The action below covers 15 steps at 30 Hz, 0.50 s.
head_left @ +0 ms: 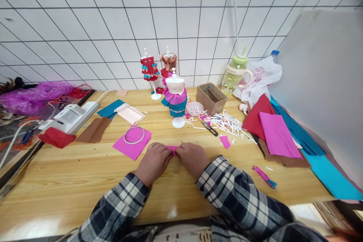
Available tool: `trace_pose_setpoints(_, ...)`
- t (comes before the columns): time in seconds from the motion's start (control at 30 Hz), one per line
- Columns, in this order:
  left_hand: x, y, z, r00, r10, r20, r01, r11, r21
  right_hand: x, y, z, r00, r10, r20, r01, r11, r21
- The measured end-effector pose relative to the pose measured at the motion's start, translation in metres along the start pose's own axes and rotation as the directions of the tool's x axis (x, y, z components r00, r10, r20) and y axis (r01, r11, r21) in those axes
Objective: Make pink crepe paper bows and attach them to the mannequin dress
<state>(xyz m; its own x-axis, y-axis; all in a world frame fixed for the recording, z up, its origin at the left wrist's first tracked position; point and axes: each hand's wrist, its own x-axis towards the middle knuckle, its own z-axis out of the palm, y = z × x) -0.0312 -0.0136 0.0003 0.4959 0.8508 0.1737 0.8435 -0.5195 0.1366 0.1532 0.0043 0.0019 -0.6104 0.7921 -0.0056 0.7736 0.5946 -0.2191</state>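
My left hand (154,162) and my right hand (195,158) meet over the wooden table (167,193), fingers closed on the two ends of a small folded magenta piece (172,149). It looks like crepe paper or thin cloth; its ends are hidden by my fingers. Left of it, a silver ring (125,140) lies on a flat magenta sheet (135,152). Straight ahead stands a small white dress form (174,87) in a pink bodice with magenta and teal ruffles. Black-handled snips (210,129) and a magenta scrap (225,142) lie beyond my right hand.
Behind stand dressed forms in red (149,69) and brown (168,62). A cardboard box (211,100), pink bowl (195,109), white paper strips (229,123) and green-lidded bottle (236,75) sit back right. Coloured sheets (279,136) are stacked right; a power strip (69,118) lies left.
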Motion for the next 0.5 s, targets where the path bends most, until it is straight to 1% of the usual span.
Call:
trace_pose_setpoints(0.1, 0.0009, 0.0018, -0.0008, 1.0, 0.012, 0.0, -0.012, 1.0, -0.007, 0.0003, -0.0006, 0.0, 1.0, 0.002, 0.015, -0.002, 1.0, -0.009)
trace_pose_setpoints(0.2, 0.0016, 0.004, -0.0035, 0.999, 0.03, -0.01, -0.031, 0.999, -0.027, -0.0001, -0.0014, -0.0007, 1.0, -0.024, -0.003, 0.023, 1.0, -0.014)
trace_pose_setpoints(0.27, 0.0016, 0.0046, -0.0048, 0.999, 0.037, -0.016, -0.037, 0.999, -0.032, -0.0004, -0.0013, -0.0015, 1.0, -0.027, 0.015, 0.027, 1.0, -0.013)
trace_pose_setpoints(0.37, 0.0008, 0.0047, -0.0053, 1.0, 0.017, -0.013, -0.017, 0.999, -0.028, -0.0006, -0.0003, -0.0022, 0.999, -0.013, 0.05, 0.013, 1.0, -0.01)
trace_pose_setpoints(0.5, 0.0002, 0.0045, -0.0048, 1.0, -0.006, 0.024, 0.007, 0.999, -0.031, -0.0003, 0.0013, -0.0021, 1.0, 0.002, 0.014, -0.002, 1.0, 0.007)
